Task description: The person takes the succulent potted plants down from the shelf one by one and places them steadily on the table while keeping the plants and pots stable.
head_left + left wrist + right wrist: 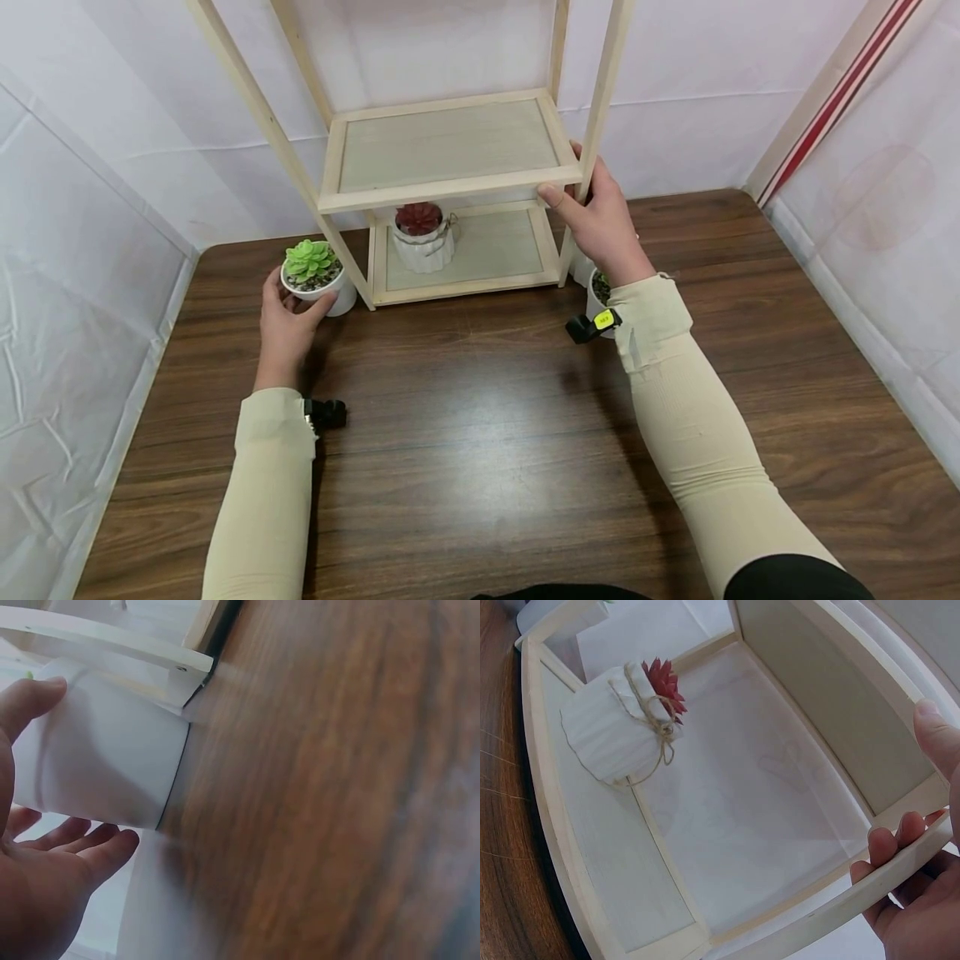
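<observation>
At the left of the head view, my left hand holds a green succulent in a smooth white pot, thumb on the near side and fingers curving around the other. The pot's base is at the tabletop, beside the left front leg of a pale wooden shelf rack. My right hand grips the rack's right front post, its thumb against the upper board's front edge. On the lower board sits a ribbed white pot tied with twine, holding a red succulent.
Partly hidden behind my right wrist, another small potted plant stands right of the rack. White sheeting hangs behind the brown wooden table and along both sides. The rack's upper board lies above the red succulent.
</observation>
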Motion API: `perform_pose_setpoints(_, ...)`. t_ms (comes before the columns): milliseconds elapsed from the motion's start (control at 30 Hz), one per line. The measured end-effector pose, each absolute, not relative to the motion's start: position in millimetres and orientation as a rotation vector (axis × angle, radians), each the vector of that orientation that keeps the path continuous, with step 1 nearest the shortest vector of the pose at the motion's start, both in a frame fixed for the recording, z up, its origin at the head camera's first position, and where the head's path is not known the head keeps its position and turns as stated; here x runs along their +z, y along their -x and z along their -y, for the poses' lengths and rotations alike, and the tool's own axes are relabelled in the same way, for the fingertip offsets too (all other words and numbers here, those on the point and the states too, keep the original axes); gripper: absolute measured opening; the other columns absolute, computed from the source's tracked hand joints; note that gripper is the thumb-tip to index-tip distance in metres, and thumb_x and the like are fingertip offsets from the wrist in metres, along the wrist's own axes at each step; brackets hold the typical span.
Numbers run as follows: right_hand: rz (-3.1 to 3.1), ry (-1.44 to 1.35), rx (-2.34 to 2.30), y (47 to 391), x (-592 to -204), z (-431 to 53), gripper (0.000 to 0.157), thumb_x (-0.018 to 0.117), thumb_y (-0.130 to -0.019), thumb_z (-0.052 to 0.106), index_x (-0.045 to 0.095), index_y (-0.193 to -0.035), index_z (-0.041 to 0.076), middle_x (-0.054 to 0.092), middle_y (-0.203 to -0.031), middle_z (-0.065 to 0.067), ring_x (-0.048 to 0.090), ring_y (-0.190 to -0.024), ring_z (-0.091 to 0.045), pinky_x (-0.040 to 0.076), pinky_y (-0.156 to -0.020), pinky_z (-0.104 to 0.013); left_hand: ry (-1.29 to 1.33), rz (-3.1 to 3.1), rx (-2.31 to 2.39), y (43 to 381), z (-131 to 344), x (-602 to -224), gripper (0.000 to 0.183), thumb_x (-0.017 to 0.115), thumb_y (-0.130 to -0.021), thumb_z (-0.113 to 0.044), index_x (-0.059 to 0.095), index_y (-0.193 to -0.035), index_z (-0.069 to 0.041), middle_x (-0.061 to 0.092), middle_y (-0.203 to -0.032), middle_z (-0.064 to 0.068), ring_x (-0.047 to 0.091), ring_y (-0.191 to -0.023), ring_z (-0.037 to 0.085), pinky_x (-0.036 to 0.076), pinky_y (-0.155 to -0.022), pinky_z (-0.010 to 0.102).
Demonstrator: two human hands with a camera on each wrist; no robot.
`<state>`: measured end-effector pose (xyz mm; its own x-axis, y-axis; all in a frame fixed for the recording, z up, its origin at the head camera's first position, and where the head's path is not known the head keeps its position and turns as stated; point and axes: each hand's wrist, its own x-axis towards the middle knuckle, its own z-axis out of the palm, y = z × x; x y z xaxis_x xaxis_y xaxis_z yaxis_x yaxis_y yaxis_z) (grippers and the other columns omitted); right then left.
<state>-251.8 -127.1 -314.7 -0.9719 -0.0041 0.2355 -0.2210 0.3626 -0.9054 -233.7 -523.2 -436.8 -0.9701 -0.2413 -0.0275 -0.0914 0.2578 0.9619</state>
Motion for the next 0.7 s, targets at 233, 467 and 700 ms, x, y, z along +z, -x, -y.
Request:
perform_pose_setpoints(233,2.427,-0.188,1.669,257.5,-320.9,124.0,0.071,0.063,-0.082,0.042,0.026,-0.142,0.03,0.037,-0.078,-0.002,0.038,-0.074,-0.021,0.035,-0.073,-0.033,-0.36,2.433,-1.675,226.7,523.5,-431.6,0.099,0.073,-0.073,-0.039,0.008,-0.147,-0.022,0.029,-0.143,0.011,0.037,-0.13,0.019,0.035,-0.105,0.032)
perform_pose_setpoints(467,2.435,-0.185,1.659,251.9,-314.4,126.5,0.07,0.062,-0.084,0.04,0.026,-0.142,0.028,0.038,-0.079,-0.002,0.038,-0.073,-0.02,0.036,-0.072,-0.032,-0.399,2.439,-1.578,219.4,518.2,-421.9,0.096,0.072,-0.074,-0.042,0.011,-0.146,-0.024,0.034,-0.141,0.009,0.042,-0.125,0.019,0.037,-0.102,0.034)
perform_pose_setpoints(700,2.439,-0.188,1.633,251.6,-313.6,127.8,0.071,0.062,-0.083,0.041,0.027,-0.143,0.025,0.038,-0.077,-0.001,0.039,-0.072,-0.019,0.037,-0.071,-0.031,-0.413,2.415,-1.523,212.7,511.7,-412.6,0.091,0.072,-0.075,-0.036,0.016,-0.145,-0.023,0.037,-0.137,0.01,0.043,-0.122,0.019,0.039,-0.1,0.032)
